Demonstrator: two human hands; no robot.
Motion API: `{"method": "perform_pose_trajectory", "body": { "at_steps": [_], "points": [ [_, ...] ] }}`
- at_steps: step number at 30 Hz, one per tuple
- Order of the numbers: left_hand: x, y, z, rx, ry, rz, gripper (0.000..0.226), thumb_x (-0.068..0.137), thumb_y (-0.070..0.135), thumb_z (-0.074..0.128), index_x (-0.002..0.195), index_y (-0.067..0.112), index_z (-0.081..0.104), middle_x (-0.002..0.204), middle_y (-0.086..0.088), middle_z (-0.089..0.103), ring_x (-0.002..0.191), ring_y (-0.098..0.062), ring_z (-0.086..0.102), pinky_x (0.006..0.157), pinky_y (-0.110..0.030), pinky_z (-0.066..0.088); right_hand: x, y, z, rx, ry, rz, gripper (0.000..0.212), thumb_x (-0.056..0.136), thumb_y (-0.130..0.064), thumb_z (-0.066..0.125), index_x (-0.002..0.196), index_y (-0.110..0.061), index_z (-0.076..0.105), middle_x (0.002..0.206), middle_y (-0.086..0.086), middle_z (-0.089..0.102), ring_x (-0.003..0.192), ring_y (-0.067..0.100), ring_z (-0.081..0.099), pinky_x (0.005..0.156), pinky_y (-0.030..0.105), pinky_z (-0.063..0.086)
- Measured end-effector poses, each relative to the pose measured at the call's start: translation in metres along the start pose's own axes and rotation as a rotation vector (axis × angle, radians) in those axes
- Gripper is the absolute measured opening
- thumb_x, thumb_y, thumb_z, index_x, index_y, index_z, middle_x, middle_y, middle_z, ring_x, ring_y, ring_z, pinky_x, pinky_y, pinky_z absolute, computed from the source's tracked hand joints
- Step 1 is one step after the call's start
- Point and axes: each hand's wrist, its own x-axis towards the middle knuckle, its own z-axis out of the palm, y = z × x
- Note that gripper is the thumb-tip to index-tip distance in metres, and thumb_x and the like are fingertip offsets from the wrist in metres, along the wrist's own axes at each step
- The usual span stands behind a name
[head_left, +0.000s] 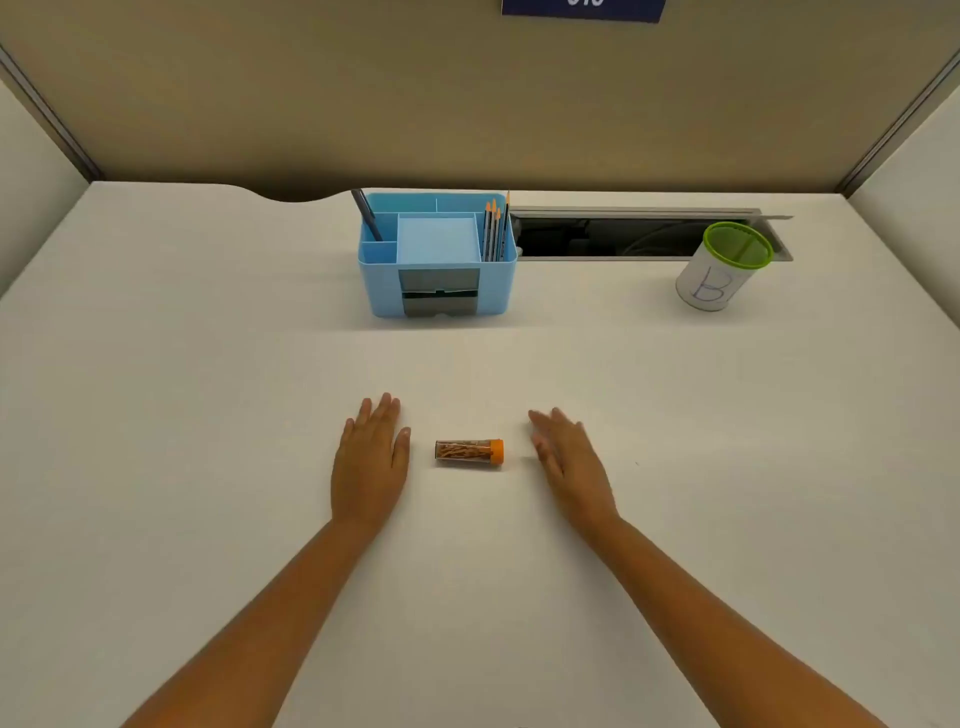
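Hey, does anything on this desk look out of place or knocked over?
The clear tube with an orange cap lies on its side between the left hand and right hand, untouched, cap on, nothing spilled. The cable hatch beside the blue organizer is open.

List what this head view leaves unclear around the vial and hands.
1. Blue sign: head view, top edge cuts off its text.
2. Right hand: head view, fingers motion-blurred; desk contact unclear.
3. Vial: head view, brownish contents too small to identify.
4. Blue organizer: head view, drawer fronts hide the insides.
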Motion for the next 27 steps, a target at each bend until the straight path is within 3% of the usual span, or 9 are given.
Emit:
{"method": "perform_pose_trajectory", "body": {
  "at_steps": [2, 7, 12, 16, 18, 21, 24, 27],
  "points": [
    [-0.008, 0.005, 0.002, -0.110, 0.047, -0.018, 0.047, 0.094, 0.024, 0.039, 0.138, 0.014, 0.027, 0.147, -0.010, 0.033, 0.138, -0.022, 0.024, 0.111, -0.035, 0.021, -0.005, -0.005, 0.001, 0.112, -0.088, -0.019, 0.037, 0.094, -0.032, 0.043, 0.132, -0.031, 0.042, 0.129, -0.020, 0.042, 0.123, -0.012, 0.026, 0.108, 0.017, 0.018],
    [-0.028, 0.028, 0.017, -0.056, -0.063, 0.260, 0.060, 0.088, 0.032, 0.051, 0.139, 0.018, 0.023, 0.146, -0.005, 0.035, 0.136, -0.017, 0.028, 0.102, -0.025, 0.028, -0.007, -0.016, 0.008, 0.098, -0.146, -0.114, 0.044, 0.087, -0.029, 0.058, 0.130, -0.024, 0.046, 0.122, -0.017, 0.049, 0.111, -0.004, 0.046, 0.094, -0.003, 0.027],
    [-0.030, 0.030, 0.022, -0.018, -0.085, 0.311, 0.062, 0.087, 0.039, 0.051, 0.139, 0.019, 0.023, 0.147, -0.001, 0.034, 0.137, -0.015, 0.026, 0.104, -0.028, 0.033, -0.008, -0.024, 0.011, 0.129, -0.135, -0.119, 0.039, 0.084, -0.021, 0.063, 0.122, -0.021, 0.054, 0.113, -0.008, 0.059, 0.100, 0.004, 0.055, 0.087, 0.000, 0.036],
    [-0.032, 0.036, 0.018, -0.046, -0.044, 0.383, 0.056, 0.083, 0.026, 0.061, 0.132, 0.009, 0.038, 0.137, -0.010, 0.048, 0.129, -0.025, 0.041, 0.105, -0.041, 0.036, -0.007, -0.042, 0.008, 0.200, -0.121, -0.072, 0.037, 0.082, -0.024, 0.066, 0.118, -0.022, 0.057, 0.110, -0.008, 0.061, 0.098, 0.003, 0.056, 0.088, 0.012, 0.047],
    [-0.035, 0.043, 0.021, -0.054, 0.026, 0.384, 0.050, 0.082, 0.020, 0.062, 0.127, 0.005, 0.044, 0.129, -0.013, 0.055, 0.121, -0.029, 0.050, 0.107, -0.045, 0.032, -0.004, -0.054, 0.006, 0.225, -0.107, -0.060, 0.034, 0.080, -0.024, 0.068, 0.113, -0.022, 0.059, 0.105, -0.012, 0.059, 0.095, 0.003, 0.056, 0.080, 0.007, 0.048],
    [-0.037, 0.056, 0.022, -0.147, 0.142, 0.289, 0.034, 0.085, 0.019, 0.057, 0.116, 0.007, 0.052, 0.111, -0.011, 0.065, 0.103, -0.026, 0.061, 0.108, -0.039, 0.031, 0.001, -0.068, 0.000, 0.223, -0.088, -0.008, 0.027, 0.079, -0.020, 0.069, 0.105, -0.021, 0.063, 0.102, -0.010, 0.059, 0.092, 0.004, 0.054, 0.070, -0.003, 0.041],
    [-0.036, 0.063, 0.019, -0.240, 0.173, 0.260, 0.026, 0.085, 0.014, 0.058, 0.110, 0.009, 0.056, 0.100, -0.009, 0.067, 0.089, -0.023, 0.062, 0.091, -0.037, 0.049, 0.005, -0.075, -0.008, 0.241, -0.113, 0.043, 0.027, 0.079, -0.017, 0.069, 0.104, -0.023, 0.065, 0.107, -0.003, 0.065, 0.093, 0.005, 0.055, 0.067, -0.004, 0.038],
    [-0.034, 0.063, 0.014, -0.246, 0.143, 0.263, 0.028, 0.086, 0.014, 0.057, 0.114, 0.010, 0.055, 0.106, -0.009, 0.066, 0.093, -0.021, 0.062, 0.079, -0.026, 0.050, 0.005, -0.080, -0.017, 0.207, -0.137, 0.056, 0.030, 0.077, -0.017, 0.071, 0.106, -0.020, 0.065, 0.110, 0.000, 0.067, 0.090, 0.006, 0.057, 0.069, 0.001, 0.037]
  ]
}}
